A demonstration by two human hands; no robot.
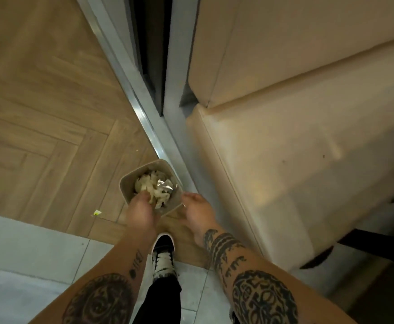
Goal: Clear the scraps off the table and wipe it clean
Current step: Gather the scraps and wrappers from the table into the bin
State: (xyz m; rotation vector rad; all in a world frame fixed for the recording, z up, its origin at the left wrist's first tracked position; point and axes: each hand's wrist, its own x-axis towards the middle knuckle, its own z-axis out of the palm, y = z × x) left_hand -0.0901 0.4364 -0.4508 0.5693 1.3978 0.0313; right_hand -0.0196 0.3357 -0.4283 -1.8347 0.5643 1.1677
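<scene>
A small beige bin stands on the wooden floor, heaped with crumpled pale paper scraps and a bit of shiny foil. My left hand hangs over the bin's near edge with its fingers pointing down into the scraps. The back of the hand hides whether the fingers grip any. My right hand is beside the bin's right corner, fingers relaxed, fingertips at the rim. The table is out of view.
One small yellowish scrap lies on the floor left of the bin. A cream sofa fills the right side. A metal door track runs diagonally behind the bin. My black-and-white shoe stands just short of it.
</scene>
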